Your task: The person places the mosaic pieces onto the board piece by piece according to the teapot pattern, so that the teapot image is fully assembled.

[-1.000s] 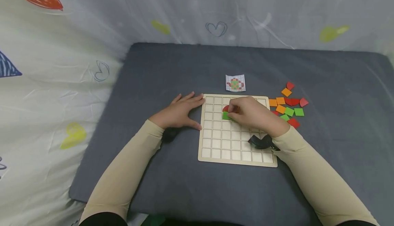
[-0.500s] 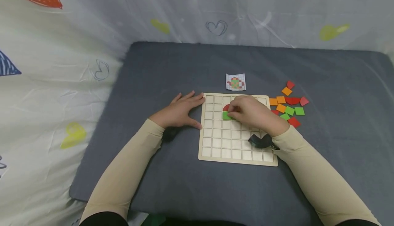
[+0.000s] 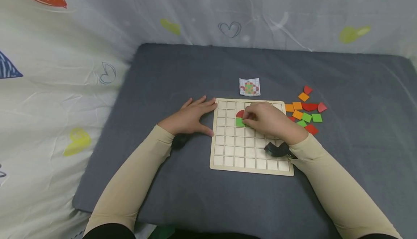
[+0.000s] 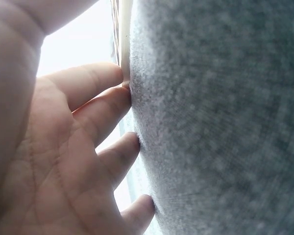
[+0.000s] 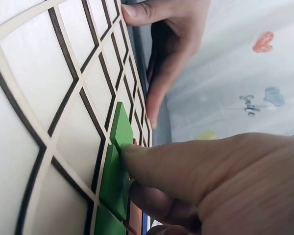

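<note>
A wooden grid board [image 3: 229, 150] lies on the grey table. My left hand [image 3: 193, 118] has its fingers spread, with its fingertips and thumb touching the board's left edge; the left wrist view shows the fingers [image 4: 100, 117] at that edge. Over the board's upper middle, my right hand [image 3: 265, 119] pinches a green square tile [image 5: 115, 181] at the cells, thumb on its edge. Left of it another green tile [image 3: 239, 122] sits in a cell, under a rounded red tile [image 3: 240, 114]. The right hand covers the cells beside them in the head view.
Loose red, orange and green tiles [image 3: 316, 118] lie right of the board, some against its edge. A small pattern card [image 3: 249, 87] lies behind the board. A black strap [image 3: 276, 149] hangs from my right wrist over the board. A printed curtain [image 3: 202, 11] surrounds the table.
Hardly anything differs. My right hand shifts very slightly to the right at the same cells, and my left hand stays at the board's edge.
</note>
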{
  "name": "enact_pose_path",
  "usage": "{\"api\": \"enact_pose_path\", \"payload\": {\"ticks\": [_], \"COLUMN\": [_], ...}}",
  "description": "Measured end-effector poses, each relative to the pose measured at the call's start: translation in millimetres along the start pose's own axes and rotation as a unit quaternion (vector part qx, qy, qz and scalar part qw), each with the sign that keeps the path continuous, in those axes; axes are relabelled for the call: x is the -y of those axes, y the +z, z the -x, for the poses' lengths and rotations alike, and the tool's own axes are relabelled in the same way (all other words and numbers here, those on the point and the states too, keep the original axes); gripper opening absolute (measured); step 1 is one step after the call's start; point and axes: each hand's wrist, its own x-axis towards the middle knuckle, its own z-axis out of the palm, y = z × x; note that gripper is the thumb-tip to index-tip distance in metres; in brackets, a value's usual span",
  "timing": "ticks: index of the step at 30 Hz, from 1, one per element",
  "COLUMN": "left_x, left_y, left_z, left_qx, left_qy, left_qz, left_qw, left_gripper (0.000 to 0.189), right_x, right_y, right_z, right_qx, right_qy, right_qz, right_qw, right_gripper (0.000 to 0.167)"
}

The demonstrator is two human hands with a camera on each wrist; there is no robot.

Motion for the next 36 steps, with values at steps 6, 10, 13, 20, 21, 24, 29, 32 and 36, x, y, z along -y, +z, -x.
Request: {"api": "enact_pose_path", "payload": {"ticks": [6,10,13,20,21,24,29,32,36], "left_x": [1.5,1.0,0.1,-0.5,-0.4,-0.4,1.1,1.9,2.3], "left_y": [-0.5,-0.3,0.7,1.4,1.2,0.8,1.3,1.8,1.8], "left_z": [-0.9,-1.2,-0.9,-0.6,-0.6,-0.8,-0.6,-1.0,-0.4], "left_qx": [0.001,0.0,0.001,0.0,0.0,-0.001,-0.001,-0.001,-0.001], "left_qy": [0.0,0.002,0.002,0.0,0.0,-0.001,-0.004,-0.003,-0.001], "left_qz": [0.004,0.004,0.002,0.0,0.0,-0.003,-0.004,-0.004,-0.004], "left_qw": [1.0,1.0,1.0,1.0,1.0,1.0,1.0,1.0,1.0], "left_gripper": [0.113,0.113,0.113,0.113,0.113,0.113,0.113,0.113,0.113], "right_x": [-9,-15,-23,-47,-51,-61,-75,-79,-82], "right_y": [-4,-13,-23,-43,-44,-48,-52,-52,-51], "right_z": [7.8,14.8,22.3,43.9,46.7,55.0,63.9,65.0,62.3], "right_qx": [-0.015,-0.022,-0.03,-0.041,-0.044,-0.058,-0.073,-0.073,-0.058], "right_qy": [0.009,0.021,0.038,0.107,0.114,0.121,0.127,0.132,0.128], "right_qz": [0.012,0.014,0.014,0.017,0.017,0.029,0.038,0.038,0.05], "right_qw": [0.9998,0.9994,0.9987,0.9932,0.9923,0.9905,0.9885,0.9878,0.9889], "right_gripper": [0.004,0.006,0.009,0.014,0.014,0.014,0.017,0.022,0.033]}}
